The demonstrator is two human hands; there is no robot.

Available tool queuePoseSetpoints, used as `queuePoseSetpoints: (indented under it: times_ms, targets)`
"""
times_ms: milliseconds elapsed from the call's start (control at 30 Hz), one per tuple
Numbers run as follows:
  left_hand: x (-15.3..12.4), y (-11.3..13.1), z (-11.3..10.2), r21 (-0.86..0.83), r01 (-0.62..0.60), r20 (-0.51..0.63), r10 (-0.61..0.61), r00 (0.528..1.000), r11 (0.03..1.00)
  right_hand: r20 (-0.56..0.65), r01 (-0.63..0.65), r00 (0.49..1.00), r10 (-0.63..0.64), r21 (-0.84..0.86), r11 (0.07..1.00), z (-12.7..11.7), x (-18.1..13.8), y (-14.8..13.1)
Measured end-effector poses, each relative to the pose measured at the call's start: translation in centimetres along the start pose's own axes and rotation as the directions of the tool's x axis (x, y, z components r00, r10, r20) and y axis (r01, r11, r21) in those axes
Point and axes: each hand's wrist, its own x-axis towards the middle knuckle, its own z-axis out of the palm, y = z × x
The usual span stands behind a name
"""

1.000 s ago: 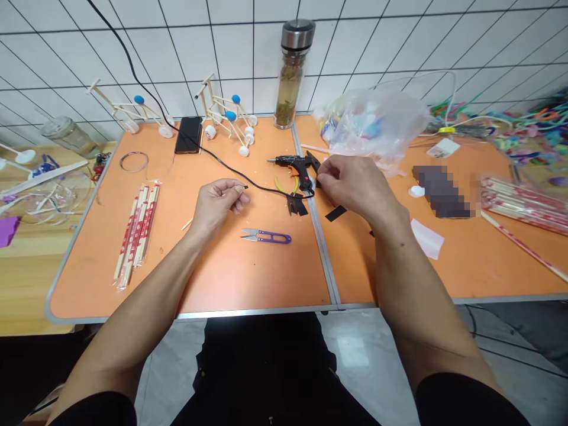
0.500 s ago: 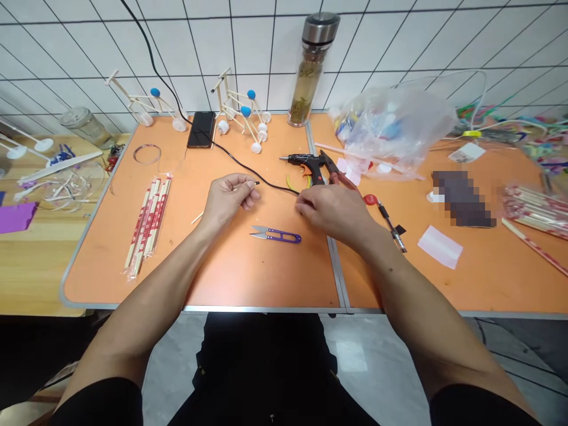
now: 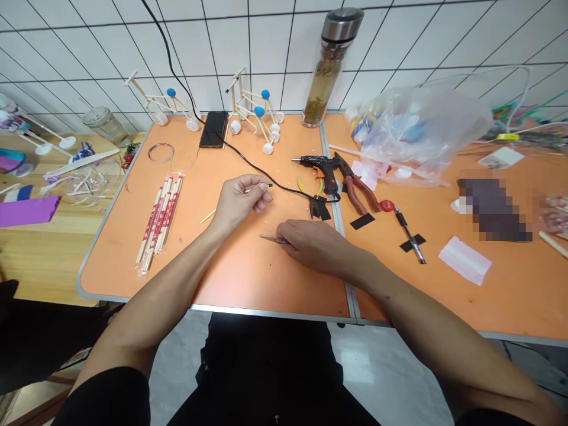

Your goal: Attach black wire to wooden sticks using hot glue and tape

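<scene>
Since 0.5 s ago, my right hand [image 3: 310, 245] has come nearer from beside the glue gun [image 3: 326, 171], and is clamped on the snips [image 3: 276, 239]. Farther and left, my left hand [image 3: 244, 198] pinches a black-tipped stick [image 3: 269, 186]. From here, I'd seat the snips squarely, sharp ends clear of my left hand.

No words, numbers or brands legible to me. Wrapped sticks [image 3: 157, 231], left side of my table [image 3: 248, 278]: red marks, too small for me to make out. Packet [image 3: 555, 215] at far right edge: red marks too, blurred; I can't read them.
</scene>
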Motion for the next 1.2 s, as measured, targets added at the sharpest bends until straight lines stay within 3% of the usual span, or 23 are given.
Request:
queuePoseSetpoints:
  times_ms: [133,267,367,433,800,1200]
  targets:
    - [-0.2,-0.2,0.0,0.036,-0.056,0.016,0.056,0.998,0.998,-0.003,0.067,0.998,-0.067,0.085,0.994,-0.8,-0.9,1.3]
    - [-0.5,-0.4,0.1,0.089,-0.122,0.054,0.118,0.992,0.988,-0.266,0.132,0.962,-0.065,0.241,0.962,-2.3,-1.7,3.9]
    - [-0.8,-0.3,0.3,0.161,-0.155,0.082,0.144,0.986,0.975,-0.469,0.074,0.883,0.035,0.213,0.974,-2.8,-1.7,5.3]
    - [-1.1,-0.3,0.4,0.203,-0.171,0.096,0.154,0.983,0.964,-0.53,0.022,0.844,0.079,0.182,0.983,-2.7,-1.4,5.7]
    - [-1.5,-0.5,0.4,0.292,-0.234,0.188,0.184,0.965,0.927,-0.55,-0.013,0.833,0.062,0.092,0.996,-2.5,-0.9,6.0]
    - [-1.5,-0.6,0.4,0.287,-0.222,0.196,0.17,0.966,0.932,-0.553,0.014,0.832,0.042,0.096,0.995,-2.2,-0.8,6.5]
